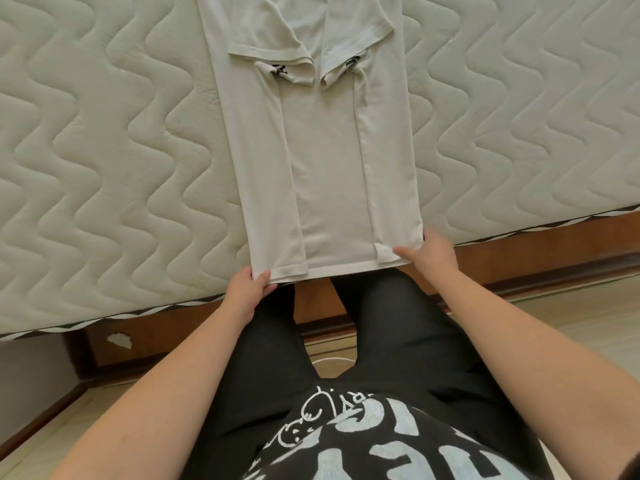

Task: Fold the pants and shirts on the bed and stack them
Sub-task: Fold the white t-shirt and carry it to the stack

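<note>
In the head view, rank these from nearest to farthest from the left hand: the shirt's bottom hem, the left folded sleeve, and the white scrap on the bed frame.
Measured from the left hand:
1. Shirt's bottom hem: its near-left corner is pinched in that hand.
2. White scrap: down to the left, on the wooden bed frame.
3. Left folded sleeve: far up the shirt, near the top.

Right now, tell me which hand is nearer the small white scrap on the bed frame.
Left. The left hand pinches the shirt hem's left corner, above and right of the scrap. The right hand grips the opposite corner, much farther away.
</note>
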The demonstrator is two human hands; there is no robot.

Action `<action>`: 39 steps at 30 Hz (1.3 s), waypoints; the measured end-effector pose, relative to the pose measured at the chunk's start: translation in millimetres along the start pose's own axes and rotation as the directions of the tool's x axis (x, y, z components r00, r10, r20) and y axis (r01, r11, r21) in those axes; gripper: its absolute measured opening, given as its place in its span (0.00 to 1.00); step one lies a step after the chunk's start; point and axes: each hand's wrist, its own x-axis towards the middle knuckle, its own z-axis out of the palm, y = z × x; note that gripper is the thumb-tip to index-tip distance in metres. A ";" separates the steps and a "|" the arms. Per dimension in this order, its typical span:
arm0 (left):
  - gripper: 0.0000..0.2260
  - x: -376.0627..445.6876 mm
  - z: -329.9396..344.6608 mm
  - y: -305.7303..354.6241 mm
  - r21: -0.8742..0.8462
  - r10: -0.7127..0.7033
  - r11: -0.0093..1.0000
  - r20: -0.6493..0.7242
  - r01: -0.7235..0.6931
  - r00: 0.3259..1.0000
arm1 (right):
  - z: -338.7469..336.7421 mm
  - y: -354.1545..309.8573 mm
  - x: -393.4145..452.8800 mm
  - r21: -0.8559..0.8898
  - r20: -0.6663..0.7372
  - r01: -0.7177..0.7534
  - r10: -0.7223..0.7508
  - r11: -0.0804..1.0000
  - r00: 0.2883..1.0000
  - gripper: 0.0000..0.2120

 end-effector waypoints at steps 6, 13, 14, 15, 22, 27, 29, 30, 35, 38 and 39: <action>0.13 -5.2 5.1 -1.4 0.349 0.085 0.937 -0.264 0.013 0.961 | 6.7 -2.4 0.2 -0.404 -0.214 -0.151 0.067 0.902 0.975 0.29; 0.04 -21.2 53.5 25.2 0.593 0.546 0.674 0.002 -0.441 0.838 | 53.1 -26.9 -12.8 -0.565 -0.001 0.328 -0.398 0.757 0.917 0.22; 0.03 -20.9 67.7 33.7 0.573 0.546 0.665 0.066 -0.479 0.835 | 61.8 -30.6 -14.7 -0.621 0.006 0.306 -0.386 0.721 0.922 0.23; 0.06 -19.7 82.6 43.1 0.559 0.544 0.652 0.125 -0.512 0.830 | 68.8 -33.2 -16.0 -0.650 0.006 0.269 -0.348 0.711 0.937 0.22; 0.15 0.5 174.7 114.8 0.513 0.426 0.726 0.187 -0.458 0.885 | 70.0 -35.5 -15.9 -0.767 0.076 0.230 -0.271 0.599 0.960 0.08; 0.04 11.9 199.1 126.5 0.644 0.309 0.683 0.171 -0.344 0.935 | 63.6 -30.7 -22.1 -0.789 0.124 0.300 -0.339 0.537 0.933 0.07; 0.05 12.5 199.3 122.9 0.672 0.314 0.658 0.166 -0.340 0.935 | 60.5 -28.3 -21.2 -0.778 0.136 0.323 -0.356 0.540 0.924 0.06; 0.05 12.1 198.5 120.8 0.680 0.323 0.646 0.167 -0.346 0.931 | 59.5 -27.2 -21.3 -0.774 0.148 0.337 -0.365 0.536 0.919 0.05; 0.06 10.9 191.4 109.9 0.713 0.347 0.601 0.175 -0.362 0.921 | 44.7 -20.7 -13.6 -0.647 0.019 0.273 -0.343 0.712 0.939 0.18; 0.11 8.7 178.7 103.9 0.734 0.399 0.539 0.211 -0.414 0.892 | 16.2 -10.4 4.7 -0.467 -0.169 0.226 -0.337 0.855 0.926 0.16; 0.11 7.5 171.1 101.1 0.716 0.430 0.529 0.238 -0.456 0.871 | 7.8 -5.7 10.5 -0.395 -0.211 0.225 -0.326 0.891 0.922 0.14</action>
